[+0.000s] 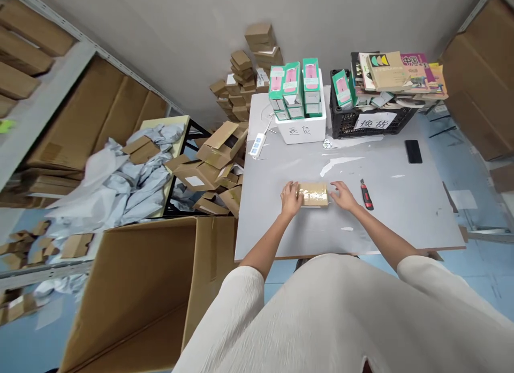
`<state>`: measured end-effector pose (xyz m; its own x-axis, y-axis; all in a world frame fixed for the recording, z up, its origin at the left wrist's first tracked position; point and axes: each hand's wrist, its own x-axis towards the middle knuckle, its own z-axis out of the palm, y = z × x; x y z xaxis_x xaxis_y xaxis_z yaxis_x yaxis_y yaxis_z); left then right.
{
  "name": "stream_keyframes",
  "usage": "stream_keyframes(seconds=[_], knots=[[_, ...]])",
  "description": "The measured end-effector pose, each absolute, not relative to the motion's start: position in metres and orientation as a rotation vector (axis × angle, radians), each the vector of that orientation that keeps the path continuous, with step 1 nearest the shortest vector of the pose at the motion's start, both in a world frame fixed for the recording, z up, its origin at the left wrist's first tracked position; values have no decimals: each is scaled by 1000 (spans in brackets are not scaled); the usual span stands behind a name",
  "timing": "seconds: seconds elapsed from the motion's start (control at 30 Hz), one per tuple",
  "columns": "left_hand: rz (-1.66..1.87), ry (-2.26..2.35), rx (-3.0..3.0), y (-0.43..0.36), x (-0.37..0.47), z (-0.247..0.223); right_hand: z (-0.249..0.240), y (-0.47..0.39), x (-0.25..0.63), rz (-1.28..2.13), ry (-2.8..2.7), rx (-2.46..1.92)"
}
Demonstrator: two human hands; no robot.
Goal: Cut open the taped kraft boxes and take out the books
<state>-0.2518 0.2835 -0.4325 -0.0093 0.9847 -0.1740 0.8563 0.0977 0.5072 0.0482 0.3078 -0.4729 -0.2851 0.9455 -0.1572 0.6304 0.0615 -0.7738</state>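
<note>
A small brown cardboard box [314,194] with shiny clear tape on it lies on the grey table [273,231]. My left hand [291,199] grips its left end, fingers over the top edge. Just off the right end is my right hand [342,195], its fingers apart and nothing in them. To the right of that hand lies a red and black utility knife [366,194].
A white bin [301,131] of green-and-pink boxes and a black crate [347,124] with books stand at the back. A phone [413,151] lies right, a power strip [257,146] left. Beside the table stands a large open carton [212,266].
</note>
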Motion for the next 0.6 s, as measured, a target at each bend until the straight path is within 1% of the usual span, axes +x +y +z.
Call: stream_keyframes(seconds=[0.07,0.17,0.43,0.6], knots=[[377,1939,1698,279,-264,-437,-467,310,29,1077,-2016,-1514],[411,1901,1647,272,-272,-445,-464,311,15,1052,-2089,-1546],[504,1786,1712,255,-263,-455,-444,310,24,919,-2180,-1675],[637,1656,1804,250,-262,-457,-427,315,24,947,-2126,-1757]])
